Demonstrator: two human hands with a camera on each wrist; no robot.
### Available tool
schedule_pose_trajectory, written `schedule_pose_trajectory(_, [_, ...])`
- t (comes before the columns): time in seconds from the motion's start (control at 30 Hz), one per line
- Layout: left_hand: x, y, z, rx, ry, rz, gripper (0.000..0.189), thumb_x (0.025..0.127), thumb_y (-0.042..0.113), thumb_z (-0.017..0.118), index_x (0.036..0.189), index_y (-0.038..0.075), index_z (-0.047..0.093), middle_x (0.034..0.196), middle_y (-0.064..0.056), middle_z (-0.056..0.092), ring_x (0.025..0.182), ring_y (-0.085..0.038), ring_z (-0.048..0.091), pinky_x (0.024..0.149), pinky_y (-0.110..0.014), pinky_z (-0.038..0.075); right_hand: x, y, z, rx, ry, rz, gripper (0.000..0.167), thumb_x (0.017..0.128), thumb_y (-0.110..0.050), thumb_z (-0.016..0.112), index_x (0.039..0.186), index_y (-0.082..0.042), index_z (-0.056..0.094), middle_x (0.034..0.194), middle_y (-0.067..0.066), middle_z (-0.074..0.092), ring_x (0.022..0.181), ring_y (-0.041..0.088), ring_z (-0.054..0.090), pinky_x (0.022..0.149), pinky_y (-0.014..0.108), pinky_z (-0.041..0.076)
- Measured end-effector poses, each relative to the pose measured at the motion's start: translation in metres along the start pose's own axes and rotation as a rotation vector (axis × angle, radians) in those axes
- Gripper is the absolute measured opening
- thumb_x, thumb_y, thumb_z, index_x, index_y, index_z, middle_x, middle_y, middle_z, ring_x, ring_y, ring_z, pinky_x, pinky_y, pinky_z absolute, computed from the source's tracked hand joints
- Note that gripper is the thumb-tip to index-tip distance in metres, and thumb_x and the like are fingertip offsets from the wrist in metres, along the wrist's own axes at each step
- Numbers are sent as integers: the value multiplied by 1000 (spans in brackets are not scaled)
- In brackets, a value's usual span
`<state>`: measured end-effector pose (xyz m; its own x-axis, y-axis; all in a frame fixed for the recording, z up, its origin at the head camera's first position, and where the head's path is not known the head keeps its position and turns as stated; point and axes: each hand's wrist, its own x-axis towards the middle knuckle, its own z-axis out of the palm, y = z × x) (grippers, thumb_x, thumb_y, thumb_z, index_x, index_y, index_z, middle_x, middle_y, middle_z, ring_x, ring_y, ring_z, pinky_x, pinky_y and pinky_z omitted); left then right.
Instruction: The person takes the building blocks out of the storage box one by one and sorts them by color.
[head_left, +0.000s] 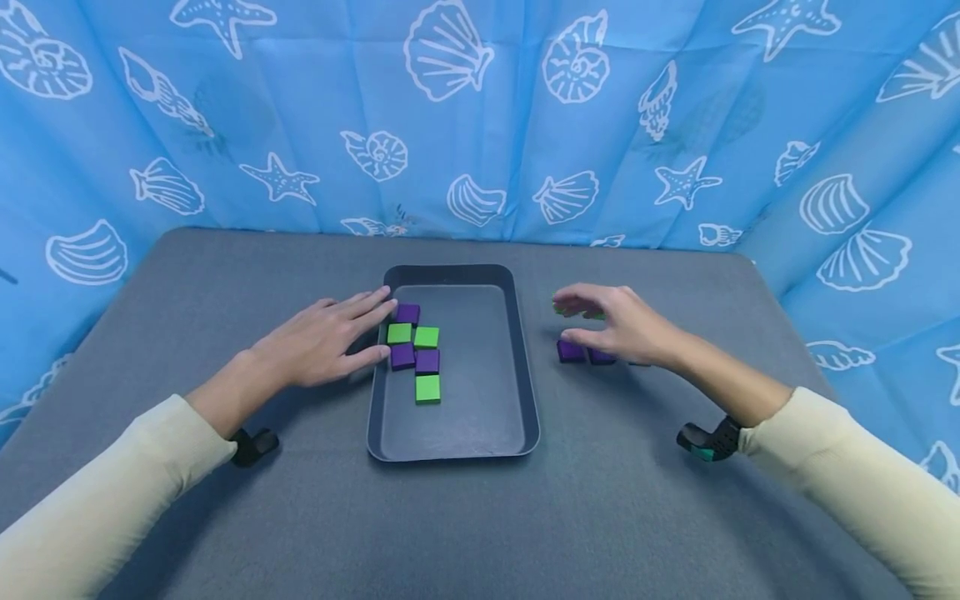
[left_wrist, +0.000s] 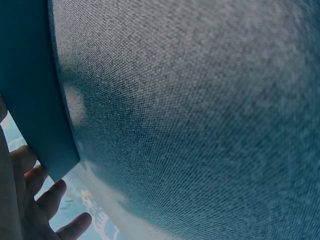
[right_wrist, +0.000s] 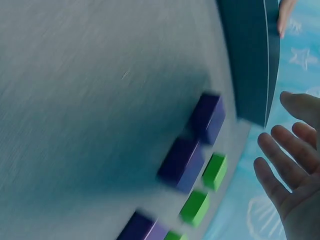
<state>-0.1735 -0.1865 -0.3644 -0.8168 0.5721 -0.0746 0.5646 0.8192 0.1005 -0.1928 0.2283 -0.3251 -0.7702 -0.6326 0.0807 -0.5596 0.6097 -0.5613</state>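
My left hand [head_left: 318, 340] lies over the left rim of a dark grey tray [head_left: 480, 425], its fingers spread and nearly straight. Whether those fingertips touch the rim or a block, I cannot tell. Inside the tray, toward its left side, green blocks such as one at the front [head_left: 427, 389] sit among purple blocks [head_left: 427, 362]. Right of the tray, my right hand [head_left: 622, 323] hovers with loosely bent fingers and holds nothing. Below it are purple blocks [right_wrist: 181, 162] and a row of green blocks [right_wrist: 195, 207], partly hidden by the hand in the head view.
The grey cloth-covered table [head_left: 465, 533] surrounds the tray. A blue curtain [head_left: 510, 108] with white shell prints hangs behind the table and at its sides. Black wrist bands [head_left: 708, 440] sit at both sleeve cuffs.
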Motion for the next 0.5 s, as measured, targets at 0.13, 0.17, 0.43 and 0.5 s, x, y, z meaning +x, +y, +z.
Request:
schedule_pose_trajectory(0.13, [0,0,0,-1,3,1,77,100,59,43,159,14,24,165,-12,18,147,-35,27,111,-65,27,12,-18,11,8,-24,-26,51,88,-13,77,134,-1,58,129,15,64,118,28,62,99,48,49])
schedule_pose_trajectory(0.17, [0,-1,0,-2,4,2,77,100,59,43,159,14,24,165,-12,18,147,-35,27,111,-65,27,14,-23,14,6,-33,-28,53,88,-14,78,135,-2,57,131,15,64,119,28,61,100,48,48])
schedule_pose_trajectory(0.43, [0,-1,1,-1,-3,-3,77,100,59,43,159,14,23,165,-12,17,148,-35,27,112,-64,27,38,-58,33,10,-159,-22,60,85,-21,81,138,-6,56,136,6,61,126,21,57,106,44,45])
schedule_pose_trajectory(0.5, [0,-1,0,-1,-10,-10,77,100,59,43,160,15,22,165,-12,17,148,-35,26,112,-64,27,43,-63,37,13,-187,-40,59,86,-21,80,137,-6,57,135,6,62,126,20,57,106,43,45])
